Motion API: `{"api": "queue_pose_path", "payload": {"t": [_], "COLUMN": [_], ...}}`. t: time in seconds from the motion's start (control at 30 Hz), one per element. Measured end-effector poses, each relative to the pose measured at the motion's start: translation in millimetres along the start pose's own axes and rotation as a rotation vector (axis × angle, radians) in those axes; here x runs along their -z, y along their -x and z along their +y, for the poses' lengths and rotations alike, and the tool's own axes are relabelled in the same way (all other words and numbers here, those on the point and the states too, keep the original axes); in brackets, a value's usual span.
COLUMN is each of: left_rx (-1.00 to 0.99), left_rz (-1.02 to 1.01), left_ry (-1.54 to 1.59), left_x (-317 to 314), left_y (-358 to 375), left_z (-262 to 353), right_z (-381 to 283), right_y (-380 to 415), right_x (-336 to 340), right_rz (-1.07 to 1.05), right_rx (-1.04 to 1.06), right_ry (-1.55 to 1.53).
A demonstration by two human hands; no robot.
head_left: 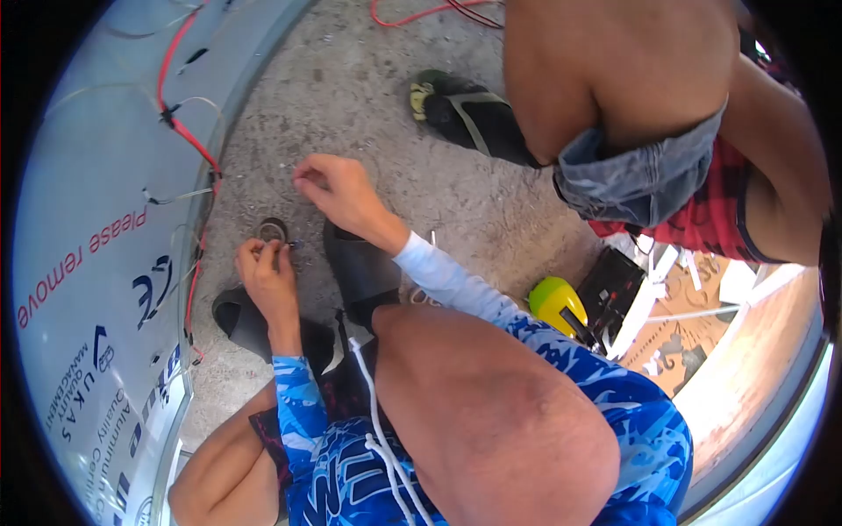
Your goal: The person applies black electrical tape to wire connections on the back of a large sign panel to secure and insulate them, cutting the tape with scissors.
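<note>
My left hand is low over the concrete floor, its fingers bent together at a small dark ring-shaped roll. What lies between those fingertips is too small to make out. Up and to the right, my right hand hangs above the floor with its fingers curled and the thumb near the index finger. Nothing can be made out in it. Under my hands are my dark shoes.
A curved panel with printed text and a red cable stands at the left. Another person's bent leg and sandalled foot are at the upper right. A yellow-green object, a black case and cardboard lie at the right.
</note>
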State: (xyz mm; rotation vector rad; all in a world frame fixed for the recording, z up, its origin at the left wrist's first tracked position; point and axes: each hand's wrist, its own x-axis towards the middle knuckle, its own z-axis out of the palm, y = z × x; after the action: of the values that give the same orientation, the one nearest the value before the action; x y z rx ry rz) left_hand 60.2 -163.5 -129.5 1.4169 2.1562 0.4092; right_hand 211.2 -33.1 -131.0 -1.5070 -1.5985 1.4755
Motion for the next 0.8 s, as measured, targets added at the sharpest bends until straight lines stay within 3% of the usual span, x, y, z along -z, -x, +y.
{"api": "queue_pose_path", "payload": {"t": [0.1,0.17,0.23,0.33,0.5,0.57,0.8], "left_rx": [0.013,0.133,0.326,0.228,0.177,0.142,0.029], "left_rz": [0.123,0.064,-0.051,-0.078,-0.095,-0.079,-0.045], "left_ry": [0.175,0.275,1.017,1.169,1.274,1.237,1.190], "left_x": [14.1,21.0,33.0,54.2,82.8,89.5,113.5], "left_y": [-7.2,-14.1,-24.1,-34.0,-35.7,-35.3,-33.4], "left_z": [15.5,19.6,31.9,57.4,91.0,98.5,109.6], "right_z": [-14.3,-22.2,-35.6,-54.8,-81.9,-87.2,-130.5], "right_y": [-8.2,-8.9,-10.6,-9.2,-5.8,-4.3,-2.2], "right_x": [-0.1,-1.4,4.9,24.9,31.0,37.5,61.8], "right_rz": [-0.007,-0.011,-0.089,-0.193,-0.219,-0.099,-0.115], "right_rx": [0.028,0.109,0.110,0.070,0.110,0.241,0.439], "right_ry": [-0.034,-0.038,-0.001,-0.098,-0.326,-0.262,-0.121]}}
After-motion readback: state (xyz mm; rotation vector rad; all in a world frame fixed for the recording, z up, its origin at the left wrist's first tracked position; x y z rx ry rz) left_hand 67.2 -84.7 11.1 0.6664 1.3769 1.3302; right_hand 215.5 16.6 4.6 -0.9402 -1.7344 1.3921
